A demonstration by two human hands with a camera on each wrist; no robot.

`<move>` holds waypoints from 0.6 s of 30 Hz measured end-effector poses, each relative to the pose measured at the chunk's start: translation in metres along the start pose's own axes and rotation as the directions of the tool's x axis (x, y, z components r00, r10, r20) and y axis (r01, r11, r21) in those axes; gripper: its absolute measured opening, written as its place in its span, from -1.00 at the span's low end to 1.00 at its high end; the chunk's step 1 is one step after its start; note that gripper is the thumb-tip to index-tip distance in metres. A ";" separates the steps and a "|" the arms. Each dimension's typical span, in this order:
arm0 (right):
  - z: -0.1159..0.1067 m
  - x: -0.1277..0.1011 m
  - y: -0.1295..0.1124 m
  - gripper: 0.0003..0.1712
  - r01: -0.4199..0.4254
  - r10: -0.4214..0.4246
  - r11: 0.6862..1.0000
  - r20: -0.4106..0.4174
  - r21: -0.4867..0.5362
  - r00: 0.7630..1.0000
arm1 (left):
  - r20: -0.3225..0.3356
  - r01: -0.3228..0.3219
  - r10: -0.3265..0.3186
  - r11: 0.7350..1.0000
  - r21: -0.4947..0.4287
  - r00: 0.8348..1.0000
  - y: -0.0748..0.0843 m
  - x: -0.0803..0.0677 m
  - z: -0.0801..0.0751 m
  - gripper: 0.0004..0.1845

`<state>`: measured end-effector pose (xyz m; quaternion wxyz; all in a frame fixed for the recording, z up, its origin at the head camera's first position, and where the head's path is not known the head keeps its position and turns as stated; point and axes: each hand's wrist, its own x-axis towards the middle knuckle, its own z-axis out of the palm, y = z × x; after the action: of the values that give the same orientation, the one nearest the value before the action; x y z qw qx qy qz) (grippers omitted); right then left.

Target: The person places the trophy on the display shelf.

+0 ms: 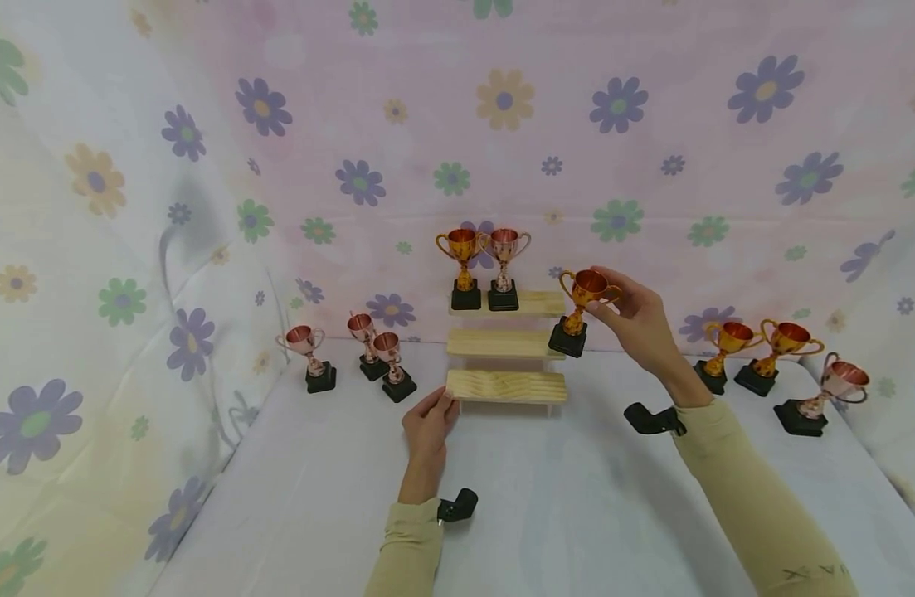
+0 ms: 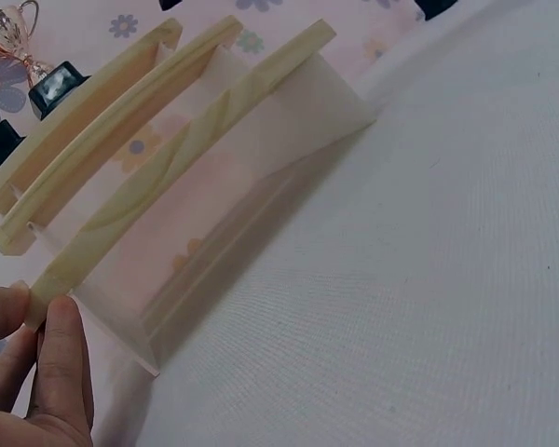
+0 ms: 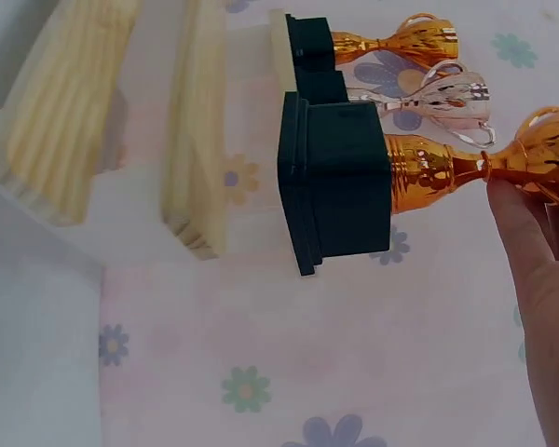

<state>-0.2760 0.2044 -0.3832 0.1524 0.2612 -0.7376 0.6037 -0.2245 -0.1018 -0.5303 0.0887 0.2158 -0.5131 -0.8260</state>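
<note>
A three-step wooden display stand (image 1: 506, 386) stands mid-table. My left hand (image 1: 429, 427) pinches the left end of its lowest step between thumb and fingers, as the left wrist view confirms. My right hand (image 1: 640, 323) holds a gold trophy cup (image 1: 574, 319) by its upper part, black base down and slightly tilted, near the right end of the upper steps. In the right wrist view that trophy's base (image 3: 340, 177) hangs apart from the steps. On the top step, a gold trophy (image 1: 464, 269) and a rose-gold trophy (image 1: 504, 269) stand side by side at the left.
Left of the stand are three rose-gold trophies, one at the far left (image 1: 320, 377) and two close together (image 1: 398, 385). To the right stand two gold trophies (image 1: 756, 379) and a rose-gold one (image 1: 800, 417). Flowered cloth (image 1: 427, 108) hangs behind the white table (image 1: 547, 497).
</note>
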 end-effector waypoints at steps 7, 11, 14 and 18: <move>0.000 0.018 -0.007 -0.42 -0.003 0.003 1.000 0.107 0.005 0.994 | -0.001 0.001 -0.001 1.000 0.016 1.000 0.002 -0.002 0.000 -0.67; 0.000 0.028 -0.008 -0.40 -0.014 0.014 1.000 0.151 -0.005 0.988 | -0.003 -0.001 0.001 1.000 0.016 1.000 0.002 -0.003 0.001 -0.67; 0.000 0.037 -0.007 -0.39 -0.024 0.023 1.000 0.171 0.006 0.985 | -0.010 0.002 -0.002 1.000 0.023 1.000 0.002 -0.003 0.001 -0.68; 0.001 0.046 -0.006 -0.39 -0.041 0.032 0.998 0.190 0.043 0.981 | -0.012 0.003 -0.003 1.000 0.030 1.000 0.002 -0.002 0.000 -0.70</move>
<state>-0.3106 0.1937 -0.3538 0.0644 0.3074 -0.7393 0.5957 -0.2228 -0.1015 -0.5277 0.0873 0.2228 -0.5246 -0.8170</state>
